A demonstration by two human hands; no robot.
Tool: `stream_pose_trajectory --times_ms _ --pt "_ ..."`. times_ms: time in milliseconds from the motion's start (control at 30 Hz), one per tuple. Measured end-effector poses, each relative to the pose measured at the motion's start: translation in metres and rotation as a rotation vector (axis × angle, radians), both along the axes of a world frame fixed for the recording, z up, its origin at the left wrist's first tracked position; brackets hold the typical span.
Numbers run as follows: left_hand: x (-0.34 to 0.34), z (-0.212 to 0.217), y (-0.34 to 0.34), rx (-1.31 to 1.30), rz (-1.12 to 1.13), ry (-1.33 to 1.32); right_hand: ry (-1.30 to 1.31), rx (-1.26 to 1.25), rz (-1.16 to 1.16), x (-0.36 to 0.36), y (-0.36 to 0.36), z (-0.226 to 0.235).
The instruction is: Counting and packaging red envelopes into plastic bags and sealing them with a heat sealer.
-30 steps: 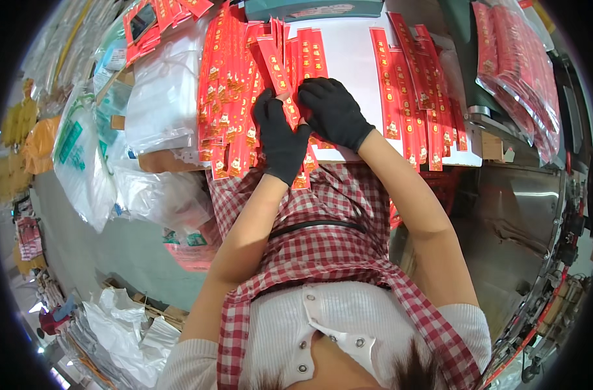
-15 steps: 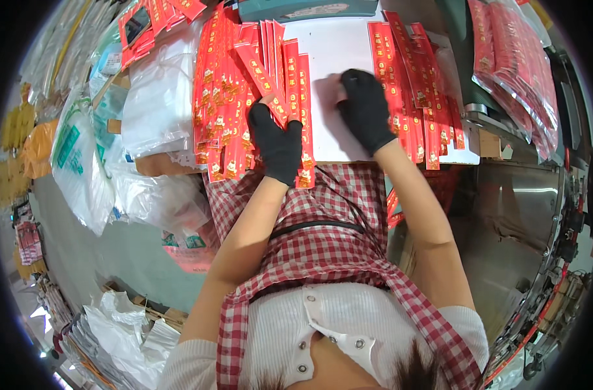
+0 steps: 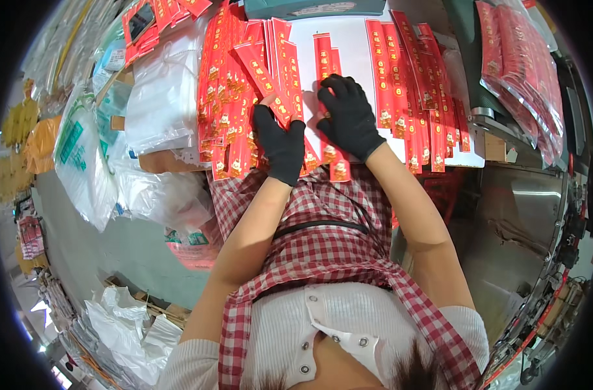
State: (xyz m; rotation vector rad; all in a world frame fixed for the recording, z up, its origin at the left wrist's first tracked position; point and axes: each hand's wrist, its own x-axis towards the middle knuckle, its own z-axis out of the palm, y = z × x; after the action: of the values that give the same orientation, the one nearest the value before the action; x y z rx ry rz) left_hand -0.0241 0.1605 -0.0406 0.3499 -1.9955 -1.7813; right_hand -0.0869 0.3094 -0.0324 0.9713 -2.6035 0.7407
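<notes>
– Taking the two hands as the clock's centre, which way does the tilted red strip (image 3: 261, 75) point?
– We see its upper end aimed at eleven o'clock, long axis eleven to five. It lies on other red strips on the white tabletop (image 3: 350, 45), between thumb and finger of the black-gloved left hand (image 3: 280, 143), which grasp its lower part.
– And the right hand (image 3: 350, 120)?
– Its fingers curl over an upright red strip (image 3: 323, 52), nearly twelve to six, the lower end past the table's near edge. We cannot tell whether they grip it or only press.
– Which containers do we see?
– Between two and three, clear packs (image 3: 517, 78) full of red strips; near nine, a green-printed plastic bag (image 3: 79, 149), contents unclear to us; at twelve, a teal box (image 3: 270, 8), its inside out of view.
</notes>
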Motion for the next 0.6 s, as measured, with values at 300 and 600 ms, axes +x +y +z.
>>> stream_pose_trajectory --times_ms 300,600 --pt "0.004 -0.011 0.003 -0.240 0.077 -0.074 0.019 0.278 -0.365 -0.022 0.039 0.017" --pt "0.003 -0.008 0.000 -0.400 0.032 -0.070 0.062 0.033 -0.203 0.000 -0.017 -0.003"
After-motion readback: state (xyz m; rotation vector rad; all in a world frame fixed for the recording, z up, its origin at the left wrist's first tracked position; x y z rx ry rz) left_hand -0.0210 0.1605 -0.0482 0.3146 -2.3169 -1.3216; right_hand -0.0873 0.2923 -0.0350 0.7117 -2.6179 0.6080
